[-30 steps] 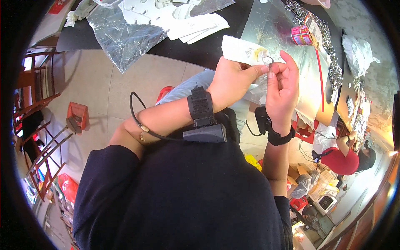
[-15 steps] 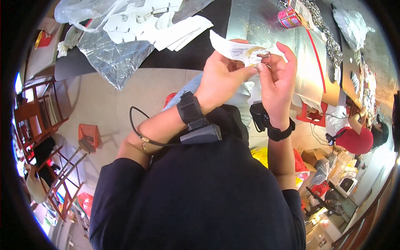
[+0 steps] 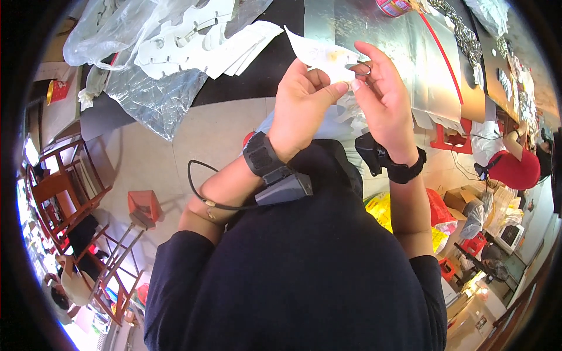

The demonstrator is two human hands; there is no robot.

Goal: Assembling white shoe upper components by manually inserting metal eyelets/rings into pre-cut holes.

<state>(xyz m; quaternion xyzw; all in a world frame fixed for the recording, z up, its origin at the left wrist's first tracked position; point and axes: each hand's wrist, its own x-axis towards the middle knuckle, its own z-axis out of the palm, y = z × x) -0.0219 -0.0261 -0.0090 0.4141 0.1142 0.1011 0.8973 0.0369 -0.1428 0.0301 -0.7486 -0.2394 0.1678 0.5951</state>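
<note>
A white card (image 3: 319,57) with a faint yellowish patch is held up over the near side of the table. My left hand (image 3: 303,105) is closed on its lower edge, thumb in front and fingers partly behind. My right hand (image 3: 385,102) meets it at the card's right end, the two thumb tips almost touching. A thin metal loop (image 3: 364,69) shows between the right fingers beside the card; how it joins the card is hidden. Both wrists wear black strapped devices.
A stack of white cut-out cards (image 3: 234,52) lies at the left on clear plastic bags (image 3: 149,102). Metal chains (image 3: 459,35), a red strip (image 3: 440,55) and a pink tub (image 3: 393,6) are at the right. A person in red (image 3: 515,168) sits far right.
The card has turned, so its face looks flatter and the crumpled white part at its right end is less visible. Both hands keep their hold, and the whole view has shifted slightly.
</note>
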